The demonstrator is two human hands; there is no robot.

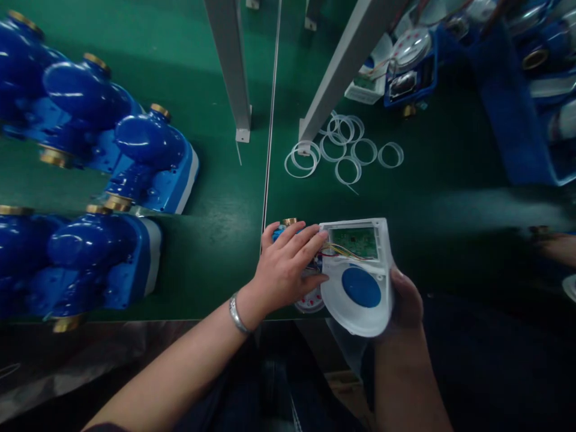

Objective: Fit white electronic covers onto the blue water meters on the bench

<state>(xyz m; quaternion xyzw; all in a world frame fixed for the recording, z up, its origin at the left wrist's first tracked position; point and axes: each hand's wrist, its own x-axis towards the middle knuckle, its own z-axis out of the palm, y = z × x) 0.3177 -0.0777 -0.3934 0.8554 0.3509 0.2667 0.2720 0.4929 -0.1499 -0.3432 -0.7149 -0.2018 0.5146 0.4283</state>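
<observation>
My left hand (285, 261) lies over a small blue water meter and grips it from above, its fingers stretched across and the thumb lower down. Most of that meter is hidden; a brass fitting (290, 221) and a round dial (310, 302) with red marks show around the hand. My right hand (406, 297) holds a white plastic meter cover (386, 258) by its right side, tilted with the inside facing up. Inside the cover are a green circuit board (353, 240) and a round blue window (361, 287). Thin coloured wires (344, 251) run from the board towards my left hand.
Several blue meters (150, 141) with brass ends stand at the left. Clear plastic rings (348, 170) lie beyond the cover, around a grey metal leg (337, 72). At the upper right are an open meter (411, 75) and a blue crate (508, 120). Another person's hand (560, 248) shows at the right edge.
</observation>
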